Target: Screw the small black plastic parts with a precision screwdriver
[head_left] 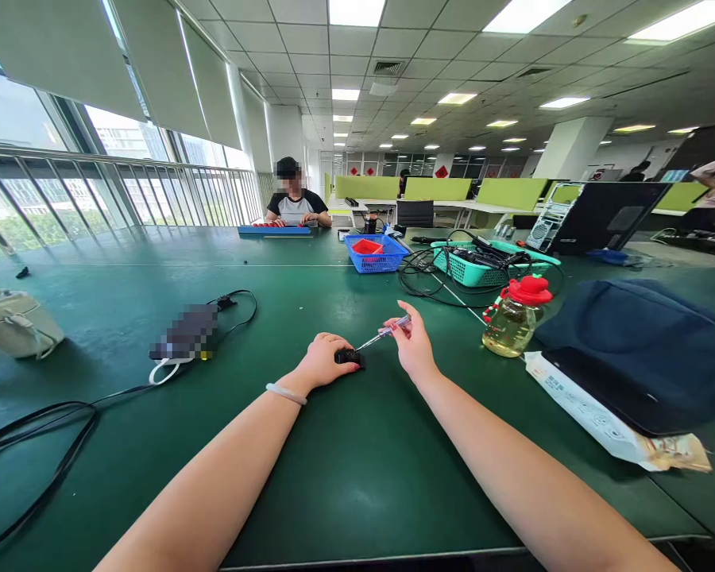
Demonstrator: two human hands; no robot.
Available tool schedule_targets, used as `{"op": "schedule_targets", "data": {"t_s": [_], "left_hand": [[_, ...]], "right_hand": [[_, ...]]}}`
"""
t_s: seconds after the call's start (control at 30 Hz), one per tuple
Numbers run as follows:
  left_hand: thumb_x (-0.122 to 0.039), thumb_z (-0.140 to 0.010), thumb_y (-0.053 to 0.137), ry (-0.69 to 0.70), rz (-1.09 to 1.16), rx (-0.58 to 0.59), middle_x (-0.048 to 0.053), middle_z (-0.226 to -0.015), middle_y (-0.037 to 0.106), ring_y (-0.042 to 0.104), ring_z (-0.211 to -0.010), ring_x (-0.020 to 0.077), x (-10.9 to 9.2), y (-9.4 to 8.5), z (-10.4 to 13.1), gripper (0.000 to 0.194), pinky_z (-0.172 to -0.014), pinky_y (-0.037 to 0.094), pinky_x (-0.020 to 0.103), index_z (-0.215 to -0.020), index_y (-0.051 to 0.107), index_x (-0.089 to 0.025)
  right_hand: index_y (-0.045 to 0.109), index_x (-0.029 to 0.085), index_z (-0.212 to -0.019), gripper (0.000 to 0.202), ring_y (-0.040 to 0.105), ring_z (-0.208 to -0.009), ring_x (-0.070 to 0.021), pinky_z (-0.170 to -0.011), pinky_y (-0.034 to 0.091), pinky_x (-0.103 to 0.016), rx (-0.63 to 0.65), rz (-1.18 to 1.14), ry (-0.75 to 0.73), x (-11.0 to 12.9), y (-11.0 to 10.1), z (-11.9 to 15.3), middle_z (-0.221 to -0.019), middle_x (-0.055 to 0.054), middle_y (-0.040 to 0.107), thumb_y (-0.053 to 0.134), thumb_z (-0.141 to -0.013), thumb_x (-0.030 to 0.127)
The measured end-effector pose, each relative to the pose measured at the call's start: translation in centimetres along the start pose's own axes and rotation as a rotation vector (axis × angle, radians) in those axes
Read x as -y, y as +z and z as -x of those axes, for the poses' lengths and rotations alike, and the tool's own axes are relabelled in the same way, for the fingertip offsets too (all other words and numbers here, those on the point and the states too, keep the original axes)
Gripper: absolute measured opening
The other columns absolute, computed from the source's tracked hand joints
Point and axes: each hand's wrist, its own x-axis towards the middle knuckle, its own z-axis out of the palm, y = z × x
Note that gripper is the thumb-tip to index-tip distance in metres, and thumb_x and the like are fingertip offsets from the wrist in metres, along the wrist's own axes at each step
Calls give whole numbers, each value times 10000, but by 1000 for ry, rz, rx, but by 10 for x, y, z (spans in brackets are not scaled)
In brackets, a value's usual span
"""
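Observation:
My left hand (326, 359) rests on the green table, its fingers and thumb closed round a small black block-like part (349, 357). What exactly the part is, I cannot make out. In my right hand (414, 342) is a slim screwdriver (384, 332) with a clear handle, pinched between thumb and fingers. Its thin metal shaft slants down to the left, and the tip meets or almost meets the top of the black part. A pale bangle (286, 393) circles my left wrist.
Right of my hands stand a red-lidded bottle (512, 318), a dark blue bag (637, 342) and a black phone-like slab (608, 389). Farther back are a blue basket (376, 260) and a teal basket (470, 274) with cables. Black cable (65, 445) lies left. A person (298, 202) sits opposite.

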Motion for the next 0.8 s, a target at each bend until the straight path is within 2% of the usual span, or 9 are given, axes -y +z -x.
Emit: {"op": "schedule_targets", "data": {"t_s": [0.23, 0.5, 0.8], "left_hand": [[-480, -746, 741, 6, -7, 1, 47, -1159, 715, 538, -1219, 309, -1, -1, 0, 352, -1098, 399, 456, -1024, 732, -264], [-468, -744, 749, -19, -13, 22, 45, -1173, 714, 524, -1229, 319, -2, -3, 0, 356, -1094, 396, 469, -1037, 734, -267], [-478, -746, 746, 9, -13, 1, 44, -1153, 718, 547, -1211, 299, 1, 0, 0, 361, -1085, 411, 448, -1036, 732, -265]], "right_hand": [[459, 275, -1347, 487, 701, -867, -198, -931, 515, -433, 24, -46, 36, 2, -1, -1, -925, -10, 671, 582, -886, 376], [467, 255, -1335, 485, 697, -878, -200, -922, 516, -426, -4, -17, 100, 2, -2, -4, -907, -9, 676, 572, -875, 368], [473, 241, -1321, 473, 680, -879, -211, -908, 518, -436, -16, 63, 50, -3, -3, -6, -913, -30, 690, 558, -877, 379]]}}
